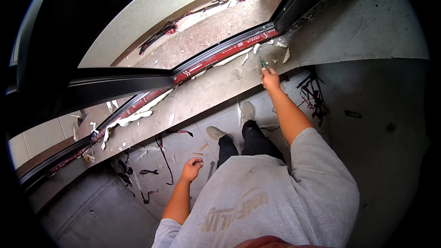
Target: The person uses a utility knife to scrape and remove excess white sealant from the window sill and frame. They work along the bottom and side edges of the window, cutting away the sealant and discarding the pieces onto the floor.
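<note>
My right hand (270, 79) is closed around the handle of a green-handled knife (263, 63), held over the grey sill with its thin blade pointing toward the window frame. Along the frame's red-taped lower edge (216, 58) runs pale, ragged foam (234, 59). Loose foam scraps (287, 55) lie on the sill just beyond the knife. Lower and to the left, my left hand (192, 169) hangs above the floor near my body, with its fingers curled in. Whatever may be between those fingertips is too small to make out.
A black window sash (124, 80) swings inward at the left, over the sill (193, 98). Dark straps (314, 96) lie on the floor to the right, more tangled ones (126, 170) at the left. My shoes (248, 111) stand close to the sill wall.
</note>
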`<state>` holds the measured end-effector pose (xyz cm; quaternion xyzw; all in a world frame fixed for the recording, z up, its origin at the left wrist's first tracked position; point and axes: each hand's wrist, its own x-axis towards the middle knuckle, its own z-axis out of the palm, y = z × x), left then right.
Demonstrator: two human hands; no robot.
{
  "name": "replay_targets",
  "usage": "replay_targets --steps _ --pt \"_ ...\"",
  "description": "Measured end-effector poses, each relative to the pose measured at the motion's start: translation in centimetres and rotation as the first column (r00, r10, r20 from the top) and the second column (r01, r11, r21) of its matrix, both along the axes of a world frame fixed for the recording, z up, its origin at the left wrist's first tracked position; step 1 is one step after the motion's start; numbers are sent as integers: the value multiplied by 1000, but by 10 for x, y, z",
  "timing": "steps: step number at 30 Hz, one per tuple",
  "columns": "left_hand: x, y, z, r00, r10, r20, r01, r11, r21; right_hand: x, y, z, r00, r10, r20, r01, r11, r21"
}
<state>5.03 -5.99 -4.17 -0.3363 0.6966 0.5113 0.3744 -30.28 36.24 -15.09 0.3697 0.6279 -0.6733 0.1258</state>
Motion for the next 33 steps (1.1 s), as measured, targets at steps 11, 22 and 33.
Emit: replay_targets --steps 11,22,33 --pt "39 1 -11 999 50 -12 -49 998 49 83 -78 20 858 491 -153 -398 822 407" --pt "118 -21 -50 977 210 33 -210 978 15 150 -264 48 40 998 46 -909 17 417" --pt "158 -69 -43 923 365 125 -375 924 74 94 -211 19 428 864 266 -609 58 791"
